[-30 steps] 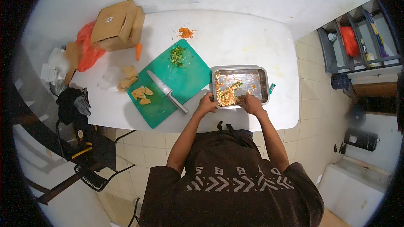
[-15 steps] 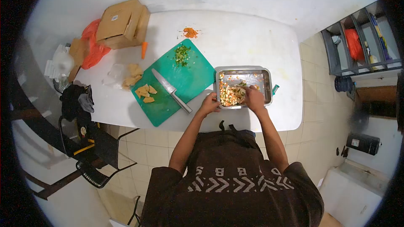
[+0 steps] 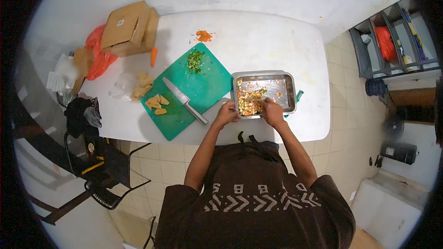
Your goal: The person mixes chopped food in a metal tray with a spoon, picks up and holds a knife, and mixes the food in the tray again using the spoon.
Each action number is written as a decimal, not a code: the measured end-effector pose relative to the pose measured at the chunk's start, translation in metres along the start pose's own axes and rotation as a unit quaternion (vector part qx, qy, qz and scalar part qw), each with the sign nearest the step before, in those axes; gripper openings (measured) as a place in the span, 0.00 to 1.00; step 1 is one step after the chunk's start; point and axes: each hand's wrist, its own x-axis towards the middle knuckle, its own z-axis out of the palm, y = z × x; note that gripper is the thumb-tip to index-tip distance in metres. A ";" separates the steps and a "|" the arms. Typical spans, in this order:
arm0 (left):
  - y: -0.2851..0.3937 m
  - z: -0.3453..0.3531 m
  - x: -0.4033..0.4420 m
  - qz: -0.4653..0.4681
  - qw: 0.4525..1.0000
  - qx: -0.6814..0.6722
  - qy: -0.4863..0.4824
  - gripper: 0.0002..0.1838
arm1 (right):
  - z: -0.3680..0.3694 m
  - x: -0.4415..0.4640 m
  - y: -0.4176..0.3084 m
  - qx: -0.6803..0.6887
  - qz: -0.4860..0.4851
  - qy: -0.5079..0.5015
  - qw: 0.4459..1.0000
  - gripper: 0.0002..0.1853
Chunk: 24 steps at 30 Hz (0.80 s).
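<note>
A rectangular metal tray (image 3: 292,82) on the white table holds a chopped mixture (image 3: 248,97) of pale, orange and green bits, heaped toward its left side. My left hand (image 3: 226,113) is closed on the tray's near left corner. Over the tray's near side, my right hand (image 3: 273,112) is closed with its fingertips at the mixture; whatever they hold is too small to make out. Left of the tray, a green cutting board (image 3: 203,80) bears a knife (image 3: 184,100), chopped greens (image 3: 195,60) and tan, flat-cut pieces (image 3: 157,104).
Orange shreds (image 3: 203,36) lie on the table (image 3: 258,36) beyond the board. At left are a carrot (image 3: 153,57), a plastic bag (image 3: 123,87) with tan pieces, a cardboard box (image 3: 127,27) and a red bag (image 3: 98,55). A green-handled item (image 3: 300,95) sits right of the tray.
My right hand has moved left and slightly nearer within the tray, and the mixture has shifted, baring more of the tray's right side. My left hand stays at the corner. The view has shifted slightly.
</note>
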 end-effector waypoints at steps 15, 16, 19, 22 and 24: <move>-0.001 0.000 0.005 0.006 1.000 -0.006 0.015 0.30 | -0.015 -0.011 0.011 0.009 0.023 0.022 0.999 0.17; -0.001 0.000 0.003 0.008 1.000 -0.009 0.012 0.29 | -0.016 -0.012 0.010 0.026 0.013 0.047 0.998 0.18; 0.003 0.000 -0.001 0.006 1.000 0.001 -0.001 0.29 | -0.011 -0.016 0.015 -0.011 0.015 -0.047 0.999 0.19; 0.009 0.002 -0.006 0.018 1.000 0.020 0.003 0.28 | -0.018 -0.012 0.021 0.027 0.047 0.043 0.998 0.20; 0.011 0.004 -0.007 0.031 0.999 0.027 0.013 0.27 | -0.018 -0.008 0.025 0.049 0.073 0.081 0.993 0.19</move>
